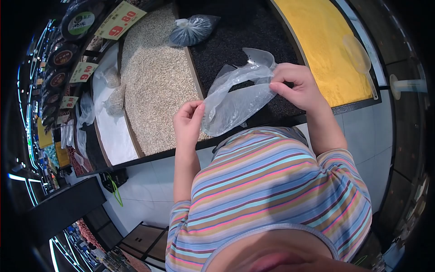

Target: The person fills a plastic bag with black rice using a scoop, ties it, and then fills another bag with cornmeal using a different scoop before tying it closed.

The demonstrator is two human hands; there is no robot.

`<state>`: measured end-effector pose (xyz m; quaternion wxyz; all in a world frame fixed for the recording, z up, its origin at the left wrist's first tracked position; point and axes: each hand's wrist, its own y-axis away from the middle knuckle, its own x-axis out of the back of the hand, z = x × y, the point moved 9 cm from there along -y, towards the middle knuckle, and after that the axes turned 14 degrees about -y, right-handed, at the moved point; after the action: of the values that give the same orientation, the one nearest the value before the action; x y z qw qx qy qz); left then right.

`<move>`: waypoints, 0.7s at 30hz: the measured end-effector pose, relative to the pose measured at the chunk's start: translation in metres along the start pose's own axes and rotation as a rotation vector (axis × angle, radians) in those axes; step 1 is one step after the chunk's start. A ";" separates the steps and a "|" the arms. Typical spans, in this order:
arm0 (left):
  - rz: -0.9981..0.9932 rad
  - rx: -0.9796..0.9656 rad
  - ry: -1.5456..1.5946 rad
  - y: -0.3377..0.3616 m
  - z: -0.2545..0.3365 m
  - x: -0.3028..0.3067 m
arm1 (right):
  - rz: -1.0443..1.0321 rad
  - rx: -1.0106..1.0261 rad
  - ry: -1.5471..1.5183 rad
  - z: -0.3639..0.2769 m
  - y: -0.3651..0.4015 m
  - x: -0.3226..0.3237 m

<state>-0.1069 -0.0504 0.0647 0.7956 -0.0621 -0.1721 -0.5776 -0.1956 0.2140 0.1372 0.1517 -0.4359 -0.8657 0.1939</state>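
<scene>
Between my two hands a clear plastic bag is stretched, its mouth spread apart. My left hand pinches one edge of it, above the pale grain. On the other side, my right hand grips the opposite edge between thumb and fingers. Beneath the bag lies a bin of black grain. A clear scoop rests on this grain just behind the bag, partly hidden by it. Farther back, a tied plastic bag of dark grain sits at the divider.
Left of the black grain is a bin of pale grain, then a white bin with small filled bags. At the right, yellow grain holds another clear scoop. Price signs and round dark lids line the back left.
</scene>
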 end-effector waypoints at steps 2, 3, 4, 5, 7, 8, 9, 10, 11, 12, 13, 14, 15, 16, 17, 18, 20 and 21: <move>0.124 -0.045 0.196 -0.001 0.016 0.017 | 0.183 -0.002 -0.184 -0.002 0.003 0.024; 0.137 -0.076 0.226 -0.002 0.026 0.022 | 0.252 0.031 -0.284 0.001 0.004 0.033; 0.153 -0.110 0.257 -0.006 0.035 0.028 | 0.215 0.057 -0.360 0.004 0.004 0.034; 0.173 -0.147 0.288 -0.010 0.040 0.036 | 0.239 0.029 -0.431 0.009 0.004 0.037; 0.093 -0.185 0.450 -0.016 0.032 0.037 | 0.294 -0.030 -0.572 0.020 0.006 0.040; 0.134 -0.156 0.460 -0.018 0.026 0.039 | 0.255 -0.080 -0.523 0.034 0.009 0.043; 0.173 -0.127 0.469 -0.019 0.018 0.040 | 0.272 -0.124 -0.440 0.044 0.013 0.043; 0.187 -0.089 0.352 -0.020 0.006 0.036 | 0.287 -0.168 -0.358 0.055 0.016 0.043; 0.202 -0.052 0.235 -0.019 -0.011 0.032 | 0.300 -0.211 -0.276 0.066 0.020 0.042; 0.217 -0.014 0.118 -0.017 -0.032 0.030 | 0.247 -0.316 -0.235 0.084 0.027 0.036; 0.189 -0.048 -0.134 -0.016 -0.051 0.028 | 0.203 -0.413 -0.217 0.099 0.034 0.026; 0.156 -0.084 -0.386 -0.015 -0.067 0.024 | 0.171 -0.488 -0.145 0.109 0.040 0.014; 0.040 -0.111 -0.465 -0.013 -0.077 0.010 | 0.140 -0.560 -0.073 0.116 0.045 0.001; -0.076 -0.140 -0.543 -0.009 -0.084 -0.006 | 0.085 -0.562 -0.059 0.118 0.045 -0.014; -0.193 -0.166 -0.618 -0.005 -0.090 -0.021 | 0.028 -0.566 -0.045 0.121 0.046 -0.027; -0.206 -0.249 -0.741 -0.005 -0.085 -0.029 | -0.019 -0.433 -0.033 0.134 0.047 -0.039; -0.221 -0.420 -0.985 -0.008 -0.075 -0.044 | -0.078 -0.388 0.160 0.131 0.039 -0.056; -0.217 -0.385 -0.990 -0.015 -0.078 -0.046 | -0.113 -0.408 0.158 0.136 0.036 -0.065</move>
<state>-0.1182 -0.0375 -0.0257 0.5292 -0.4532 -0.4231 -0.5793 -0.1915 0.1532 -0.0050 0.1383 -0.4225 -0.8953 -0.0288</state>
